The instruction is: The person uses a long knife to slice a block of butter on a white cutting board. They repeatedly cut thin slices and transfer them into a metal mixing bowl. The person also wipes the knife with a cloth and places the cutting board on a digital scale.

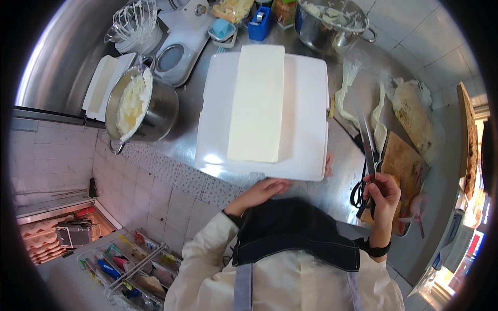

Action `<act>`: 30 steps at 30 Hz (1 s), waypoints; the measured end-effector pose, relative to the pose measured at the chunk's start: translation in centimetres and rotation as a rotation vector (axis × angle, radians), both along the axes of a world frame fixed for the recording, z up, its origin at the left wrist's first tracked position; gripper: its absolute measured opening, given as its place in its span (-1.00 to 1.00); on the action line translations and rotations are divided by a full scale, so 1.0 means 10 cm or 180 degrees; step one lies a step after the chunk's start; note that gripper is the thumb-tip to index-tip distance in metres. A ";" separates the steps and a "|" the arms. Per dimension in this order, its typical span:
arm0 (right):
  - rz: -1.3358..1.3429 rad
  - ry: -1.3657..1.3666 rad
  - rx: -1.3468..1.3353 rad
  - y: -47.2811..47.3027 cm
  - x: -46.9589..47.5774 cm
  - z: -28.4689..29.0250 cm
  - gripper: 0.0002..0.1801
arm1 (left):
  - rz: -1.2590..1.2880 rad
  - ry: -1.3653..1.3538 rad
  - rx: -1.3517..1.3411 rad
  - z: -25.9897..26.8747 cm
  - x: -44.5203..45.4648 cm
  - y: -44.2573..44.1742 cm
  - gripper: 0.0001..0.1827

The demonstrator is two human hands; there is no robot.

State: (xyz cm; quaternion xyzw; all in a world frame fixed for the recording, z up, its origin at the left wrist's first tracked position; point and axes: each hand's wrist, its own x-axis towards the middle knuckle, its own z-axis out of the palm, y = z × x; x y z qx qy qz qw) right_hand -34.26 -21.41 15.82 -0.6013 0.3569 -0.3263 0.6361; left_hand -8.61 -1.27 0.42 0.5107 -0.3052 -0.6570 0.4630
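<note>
My right hand (382, 192) is closed on the dark handle of a long knife (365, 134), its blade pointing away from me over the right side of the steel worktable. My left hand (266, 192) lies at the near edge of a white plastic board (303, 155), holding nothing that I can see; its fingertips are partly hidden. On the board rests a long, pale cream rectangular slab (256, 105), smooth on top. Black-handled scissors (357, 193) lie beside the knife handle. Two piping bags (379, 120) with pale residue lie beyond them.
A steel pot (161, 112) of whipped cream stands at the left, near a scale (183, 66) and whisk attachments (136, 19). Farther back are a blue tape dispenser (260, 24) and another steel pot (319, 35). At right lie a wooden cutting board (397, 159) and a filled plastic bag (414, 116).
</note>
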 end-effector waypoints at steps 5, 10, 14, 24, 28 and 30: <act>-0.0268 0.0136 0.0282 0.25 -0.29 -0.20 -0.91 | -0.0106 -0.2091 -0.1616 0.15 -0.35 -0.68 -0.64; -0.0689 0.0200 0.0553 0.46 -0.42 -0.37 -0.95 | 0.0166 -0.2281 -0.1602 0.36 -0.58 -1.15 -0.68; -0.0863 0.0248 0.0731 0.66 -0.44 -0.49 -0.94 | 0.0207 -0.3800 -0.1394 0.13 -0.71 -1.30 -0.66; -0.1209 -0.0452 0.1451 0.72 0.00 -1.20 -0.92 | 0.0281 0.1666 -0.0068 -0.03 -0.93 -1.13 -0.68; -0.1000 -0.0112 0.1508 0.76 0.08 -1.48 -0.89 | -0.0182 0.1143 -0.0248 -0.10 -0.97 -1.09 -0.68; -0.0872 0.0139 0.1514 0.83 0.10 -1.48 -0.89 | 0.0053 0.0856 -0.0445 -0.12 -1.02 -1.08 -0.74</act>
